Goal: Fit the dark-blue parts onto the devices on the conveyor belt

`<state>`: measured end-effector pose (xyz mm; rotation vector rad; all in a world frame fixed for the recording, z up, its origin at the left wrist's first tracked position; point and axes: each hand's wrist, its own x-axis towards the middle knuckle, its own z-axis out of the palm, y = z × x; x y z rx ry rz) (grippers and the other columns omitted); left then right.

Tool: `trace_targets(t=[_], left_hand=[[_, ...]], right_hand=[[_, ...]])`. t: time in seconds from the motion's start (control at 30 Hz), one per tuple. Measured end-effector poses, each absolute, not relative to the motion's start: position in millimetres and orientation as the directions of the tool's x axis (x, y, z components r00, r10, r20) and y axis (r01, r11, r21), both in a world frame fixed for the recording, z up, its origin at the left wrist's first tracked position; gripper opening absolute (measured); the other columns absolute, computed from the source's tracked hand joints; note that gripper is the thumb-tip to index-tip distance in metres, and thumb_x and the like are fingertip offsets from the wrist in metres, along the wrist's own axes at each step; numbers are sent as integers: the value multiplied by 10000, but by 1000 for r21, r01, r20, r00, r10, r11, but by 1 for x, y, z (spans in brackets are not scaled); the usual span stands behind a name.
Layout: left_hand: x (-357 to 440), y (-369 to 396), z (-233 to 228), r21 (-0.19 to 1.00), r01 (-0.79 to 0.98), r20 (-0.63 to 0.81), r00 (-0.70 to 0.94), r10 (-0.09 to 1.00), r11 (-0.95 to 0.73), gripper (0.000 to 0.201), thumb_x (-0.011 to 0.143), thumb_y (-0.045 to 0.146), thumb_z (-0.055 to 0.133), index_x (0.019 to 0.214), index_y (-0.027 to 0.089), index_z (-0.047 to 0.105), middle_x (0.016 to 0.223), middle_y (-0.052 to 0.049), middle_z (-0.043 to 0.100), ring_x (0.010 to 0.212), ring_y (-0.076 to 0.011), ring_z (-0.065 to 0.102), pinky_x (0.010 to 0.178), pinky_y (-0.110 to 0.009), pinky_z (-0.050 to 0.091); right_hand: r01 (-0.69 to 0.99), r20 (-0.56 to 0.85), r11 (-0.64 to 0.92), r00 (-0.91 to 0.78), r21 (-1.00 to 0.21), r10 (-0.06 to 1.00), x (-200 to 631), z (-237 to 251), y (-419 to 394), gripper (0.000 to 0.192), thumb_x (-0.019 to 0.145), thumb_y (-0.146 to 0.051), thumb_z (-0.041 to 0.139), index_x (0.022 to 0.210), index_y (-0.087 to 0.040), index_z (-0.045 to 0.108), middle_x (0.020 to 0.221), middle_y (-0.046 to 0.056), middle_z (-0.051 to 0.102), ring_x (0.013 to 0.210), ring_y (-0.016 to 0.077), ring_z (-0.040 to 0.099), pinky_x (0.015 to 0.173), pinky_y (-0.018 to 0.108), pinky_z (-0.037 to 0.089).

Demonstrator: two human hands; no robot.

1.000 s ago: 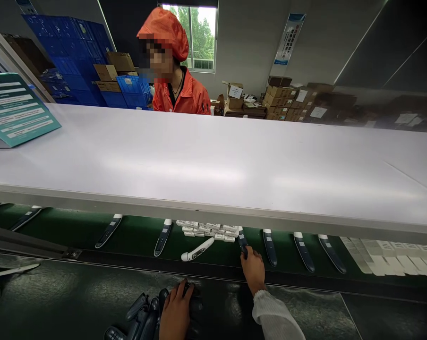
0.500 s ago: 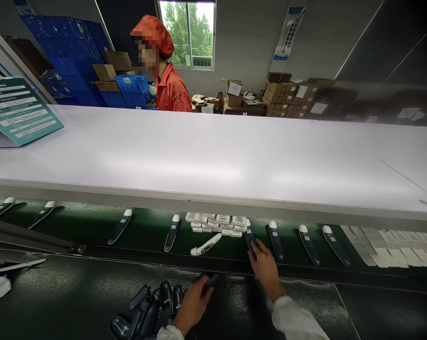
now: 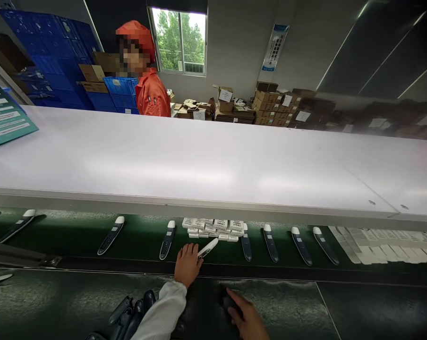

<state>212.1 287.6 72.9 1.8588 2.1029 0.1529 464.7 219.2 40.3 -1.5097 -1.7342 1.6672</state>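
Your left hand (image 3: 187, 263) curls its fingers around the near end of the white device (image 3: 207, 247) on the green belt (image 3: 75, 236), its long axis slanting up-right away, while your right hand (image 3: 247, 316) rests loosely spread, farther off.

- Dark green, faintly mottled: conveyor belt (image 3: 75, 236).
- Navy blue bodies with white tips: handheld devices (image 3: 167, 240) in a row along the belt, at 12 o'clock from the hands.
- All white: single device (image 3: 208, 247) at 1 o'clock of the left hand (image 3: 187, 264).
- White with black print: small labelled boxes (image 3: 213, 227).
- White sleeve (image 3: 162, 314) on the left arm.
- Black: small part (image 3: 228, 302) under the right hand (image 3: 248, 318).
- Black and dark grey: pile of parts (image 3: 130, 314) at 7 o'clock.
- Plain glossy white: shelf (image 3: 199, 165).
- Teal with white lettering: sign (image 3: 3, 120) at 10 o'clock.
- Orange cap and jacket: co-worker (image 3: 146, 89).
- Bright blue: crates (image 3: 57, 52); brown: cartons (image 3: 273, 106).
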Motion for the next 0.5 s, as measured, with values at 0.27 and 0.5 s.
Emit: trace_targets(t=[0.27, 0.5], left_hand=[[199, 288, 72, 182, 961, -214, 244, 946, -207, 459, 857, 4, 447, 1264, 201, 526, 1279, -102, 604, 1234, -267, 542, 1020, -438, 434], [174, 229, 127, 157, 967, -219, 232, 948, -200, 582, 866, -36, 359, 1351, 260, 484, 1343, -67, 584, 1306, -257, 488, 1064, -434, 379]], right_hand=[[-25, -797, -842, -307, -539, 520, 471, 74, 236, 350, 678, -435, 742, 968, -240, 727, 878, 60, 694, 585, 118, 587, 454, 199, 355], [226, -405, -341, -375, -912, 834, 448, 143, 270, 564, 856, -551, 617, 1333, -251, 604, 865, 44, 732, 773, 213, 664, 715, 346, 539]])
